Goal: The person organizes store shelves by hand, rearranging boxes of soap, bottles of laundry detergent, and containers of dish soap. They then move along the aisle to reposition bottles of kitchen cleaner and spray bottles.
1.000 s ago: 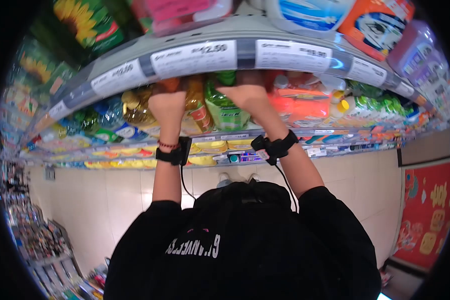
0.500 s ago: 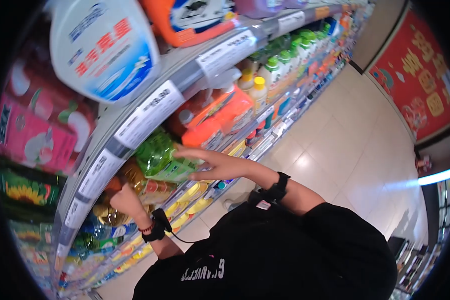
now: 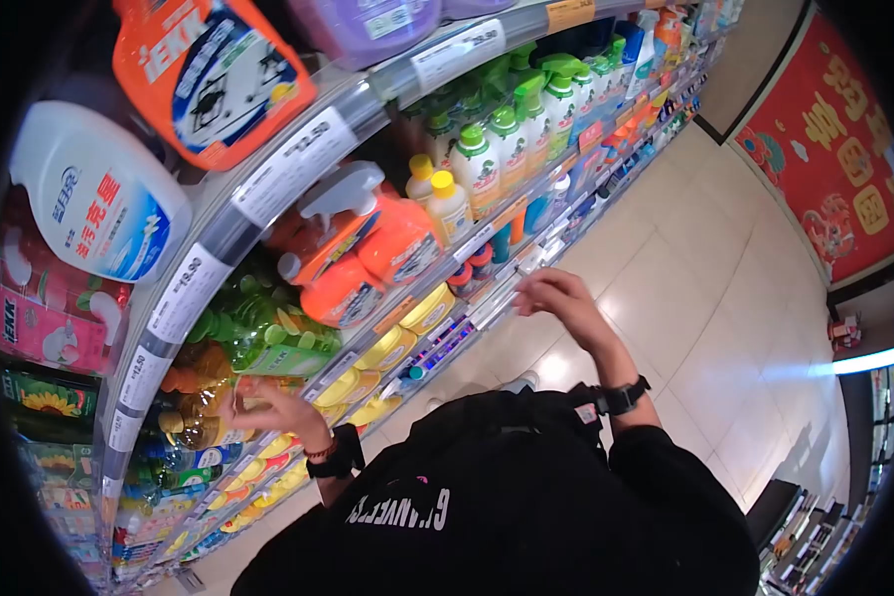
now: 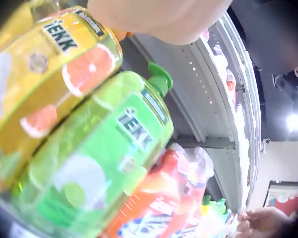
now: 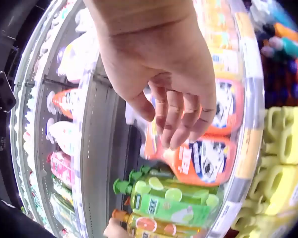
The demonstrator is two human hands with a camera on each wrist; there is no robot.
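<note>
In the head view, the left hand (image 3: 276, 407) is at the front of a yellow bottle (image 3: 201, 422), its fingers loosely bent. The left wrist view shows part of that hand (image 4: 164, 17) above the yellow grapefruit bottle (image 4: 54, 69); its fingertips are out of frame. Beside it stands an upright green lime bottle (image 3: 283, 343) with a green pump (image 4: 160, 79). The right hand (image 3: 571, 310) is in the air in front of the shelf, holding nothing. Its fingers hang loosely curled in the right wrist view (image 5: 164, 74), with orange bottles (image 5: 206, 158) behind them.
Orange spray bottles (image 3: 397, 238) and white bottles with green tops (image 3: 477, 164) line the same shelf. Above runs a shelf edge with price tags (image 3: 293, 164), holding large bottles (image 3: 99, 194). Yellow containers (image 3: 382, 348) stand lower down. Tiled floor (image 3: 646, 288) lies at the right.
The right hand has left the green bottle and moved right, away from the shelf. The left hand has come down and outward from the orange pump. The head view has turned right.
</note>
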